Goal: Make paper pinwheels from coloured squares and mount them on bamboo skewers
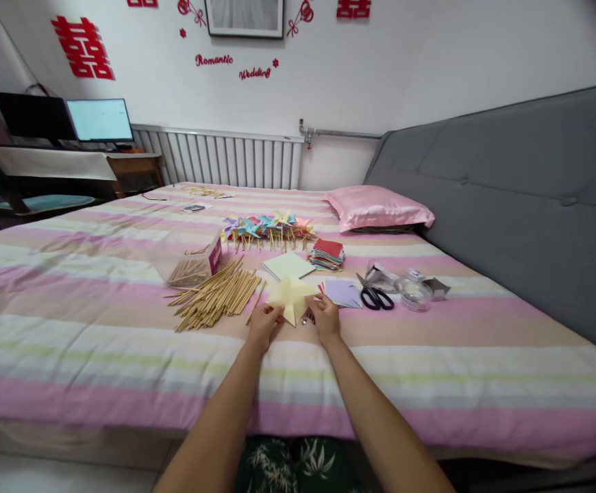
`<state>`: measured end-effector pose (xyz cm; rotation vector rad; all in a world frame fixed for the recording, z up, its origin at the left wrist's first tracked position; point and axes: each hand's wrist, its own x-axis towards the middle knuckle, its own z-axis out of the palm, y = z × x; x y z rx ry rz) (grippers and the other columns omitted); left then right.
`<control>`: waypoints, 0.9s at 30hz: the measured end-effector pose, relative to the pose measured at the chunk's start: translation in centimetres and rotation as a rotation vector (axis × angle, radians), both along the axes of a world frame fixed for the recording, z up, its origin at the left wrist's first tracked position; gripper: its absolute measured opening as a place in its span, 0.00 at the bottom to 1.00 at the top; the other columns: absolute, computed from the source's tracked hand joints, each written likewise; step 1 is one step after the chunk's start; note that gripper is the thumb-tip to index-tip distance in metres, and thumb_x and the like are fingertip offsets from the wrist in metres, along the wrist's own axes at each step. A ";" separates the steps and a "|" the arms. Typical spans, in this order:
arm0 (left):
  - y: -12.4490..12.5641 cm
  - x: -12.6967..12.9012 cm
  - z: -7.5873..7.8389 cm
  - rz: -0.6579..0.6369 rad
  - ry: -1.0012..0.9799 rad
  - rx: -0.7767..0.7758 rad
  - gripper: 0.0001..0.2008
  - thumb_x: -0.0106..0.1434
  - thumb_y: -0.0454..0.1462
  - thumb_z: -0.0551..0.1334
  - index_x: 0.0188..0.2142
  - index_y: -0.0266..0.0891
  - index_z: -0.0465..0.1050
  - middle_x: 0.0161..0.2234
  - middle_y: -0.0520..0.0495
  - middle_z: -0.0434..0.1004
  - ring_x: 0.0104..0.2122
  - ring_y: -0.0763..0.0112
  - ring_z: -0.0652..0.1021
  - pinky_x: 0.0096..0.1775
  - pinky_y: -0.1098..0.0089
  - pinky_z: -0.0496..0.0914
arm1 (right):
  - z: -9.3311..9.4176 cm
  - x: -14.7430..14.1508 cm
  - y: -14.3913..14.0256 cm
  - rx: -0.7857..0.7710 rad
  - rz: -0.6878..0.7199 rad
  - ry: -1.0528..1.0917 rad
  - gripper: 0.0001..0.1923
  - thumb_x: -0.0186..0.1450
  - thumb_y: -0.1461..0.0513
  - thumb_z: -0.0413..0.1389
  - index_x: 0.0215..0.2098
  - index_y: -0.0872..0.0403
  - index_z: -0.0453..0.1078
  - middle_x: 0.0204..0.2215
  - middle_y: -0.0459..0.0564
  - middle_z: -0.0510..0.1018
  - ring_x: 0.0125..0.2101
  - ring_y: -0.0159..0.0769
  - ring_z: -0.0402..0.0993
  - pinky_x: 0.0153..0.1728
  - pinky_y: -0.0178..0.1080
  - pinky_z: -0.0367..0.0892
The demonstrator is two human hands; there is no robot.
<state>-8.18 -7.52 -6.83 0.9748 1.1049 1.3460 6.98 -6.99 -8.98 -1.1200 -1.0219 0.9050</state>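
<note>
A pale yellow paper pinwheel shape (290, 296) lies on the striped bed sheet (97, 329), held at its near edges by both hands. My left hand (263, 323) pinches its left side and my right hand (325, 316) pinches its right side. Just left of my hands lies a heap of wooden sticks (216, 294). A flat yellow paper square (288, 265) lies just beyond the pinwheel shape.
Finished coloured pinwheels (270, 229) lie farther back, beside a stack of coloured paper (327, 254). Lilac sheets (342, 292), black scissors (377, 298) and a tape roll (416, 296) are to the right. A clear box (192, 263) holds sticks. A pink pillow (377, 207) sits by the grey headboard (524, 205).
</note>
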 end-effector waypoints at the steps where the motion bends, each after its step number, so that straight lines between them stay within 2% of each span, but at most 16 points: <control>1: 0.0 0.0 0.0 -0.006 0.022 -0.006 0.11 0.51 0.39 0.68 0.24 0.32 0.71 0.19 0.54 0.69 0.19 0.78 0.69 0.26 0.74 0.66 | -0.2 0.2 0.2 -0.014 0.009 0.033 0.14 0.65 0.56 0.55 0.43 0.58 0.68 0.34 0.48 0.76 0.30 0.32 0.74 0.33 0.38 0.71; 4: 0.1 0.0 0.0 -0.016 0.083 -0.035 0.08 0.62 0.38 0.61 0.32 0.33 0.70 0.27 0.52 0.72 0.23 0.77 0.71 0.27 0.72 0.69 | -0.4 0.6 0.5 -0.046 0.047 0.110 0.14 0.66 0.58 0.53 0.47 0.57 0.67 0.41 0.50 0.74 0.36 0.34 0.73 0.37 0.41 0.71; 8: 0.1 0.0 0.1 -0.014 0.137 -0.069 0.10 0.64 0.39 0.59 0.40 0.34 0.70 0.35 0.48 0.73 0.29 0.74 0.74 0.31 0.69 0.72 | -0.3 1.0 0.2 -0.056 0.108 0.169 0.14 0.66 0.58 0.53 0.47 0.57 0.67 0.43 0.51 0.73 0.38 0.36 0.73 0.38 0.43 0.71; 12: 0.0 0.1 0.1 -0.017 0.159 -0.076 0.10 0.63 0.39 0.59 0.40 0.34 0.70 0.35 0.48 0.73 0.30 0.73 0.74 0.31 0.69 0.72 | 0.0 1.0 -0.1 -0.051 0.148 0.207 0.15 0.67 0.56 0.52 0.46 0.57 0.67 0.41 0.51 0.74 0.37 0.35 0.74 0.38 0.42 0.71; 17: -0.2 0.4 0.3 -0.030 0.146 -0.051 0.08 0.63 0.38 0.59 0.35 0.33 0.70 0.31 0.50 0.73 0.26 0.76 0.73 0.28 0.72 0.70 | -0.2 0.7 0.0 -0.094 0.174 0.177 0.14 0.66 0.57 0.53 0.45 0.58 0.68 0.40 0.50 0.74 0.36 0.35 0.73 0.36 0.41 0.71; 19: -0.3 0.4 0.5 -0.029 0.119 -0.034 0.07 0.61 0.37 0.62 0.32 0.32 0.71 0.27 0.52 0.72 0.23 0.77 0.72 0.26 0.73 0.68 | -0.4 0.6 0.1 -0.113 0.176 0.154 0.14 0.66 0.57 0.53 0.46 0.58 0.67 0.42 0.50 0.73 0.38 0.36 0.73 0.37 0.42 0.71; 22: -0.5 0.3 0.8 -0.022 0.048 -0.004 0.10 0.51 0.38 0.68 0.26 0.32 0.73 0.22 0.50 0.73 0.22 0.75 0.72 0.25 0.74 0.66 | -0.8 0.6 0.3 -0.118 0.175 0.125 0.15 0.66 0.57 0.53 0.48 0.57 0.66 0.44 0.51 0.72 0.40 0.37 0.73 0.39 0.44 0.71; 24: -0.6 0.3 0.9 -0.025 -0.008 0.013 0.15 0.45 0.41 0.71 0.28 0.31 0.75 0.24 0.47 0.76 0.24 0.71 0.74 0.28 0.73 0.67 | -0.9 0.6 0.3 -0.116 0.179 0.107 0.16 0.66 0.57 0.53 0.48 0.57 0.66 0.45 0.51 0.72 0.40 0.38 0.72 0.39 0.44 0.71; 27: -0.5 0.4 0.7 -0.033 -0.077 0.018 0.20 0.42 0.46 0.72 0.30 0.32 0.76 0.27 0.45 0.78 0.28 0.68 0.76 0.33 0.69 0.70 | -0.9 0.6 0.2 -0.116 0.190 0.084 0.16 0.66 0.57 0.53 0.48 0.57 0.66 0.45 0.52 0.72 0.40 0.38 0.72 0.40 0.44 0.71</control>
